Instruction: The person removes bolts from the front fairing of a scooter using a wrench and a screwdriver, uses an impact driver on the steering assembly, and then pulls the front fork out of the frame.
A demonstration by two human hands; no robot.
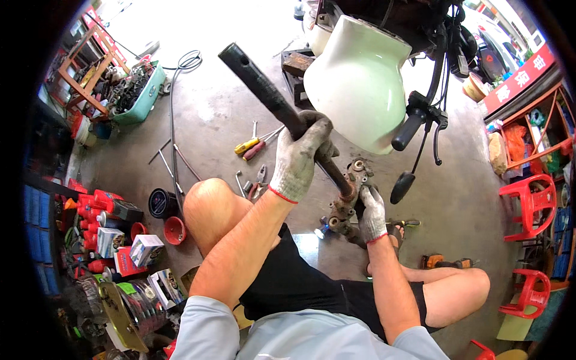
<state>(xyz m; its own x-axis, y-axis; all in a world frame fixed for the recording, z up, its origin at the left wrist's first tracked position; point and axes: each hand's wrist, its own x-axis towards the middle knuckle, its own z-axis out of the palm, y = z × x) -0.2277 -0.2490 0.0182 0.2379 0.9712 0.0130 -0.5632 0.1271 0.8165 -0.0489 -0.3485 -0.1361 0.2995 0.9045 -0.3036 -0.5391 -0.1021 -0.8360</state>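
Both hands wear dirty white knit gloves. My left hand [305, 150] is closed around a long dark metal tube [264, 87], which has a hole near its upper end. The tube slants down to the right and meets a greasy metal clamp piece [343, 211] with round bosses; how the two are joined is hard to tell. My right hand [372, 213] grips the right side of this clamp piece, some fingers hidden behind it. Pliers [260, 177] and screwdrivers with yellow [246, 146] and red [254, 151] handles lie on the floor to the left.
A white-green vehicle body panel [360, 84] with a handlebar grip [410, 130] stands ahead. A green bin of parts [141, 96], a black hose [172, 120] and red bottles [99, 207] are at left. Red chairs [531, 207] stand at right, near an orange-black power tool [433, 261].
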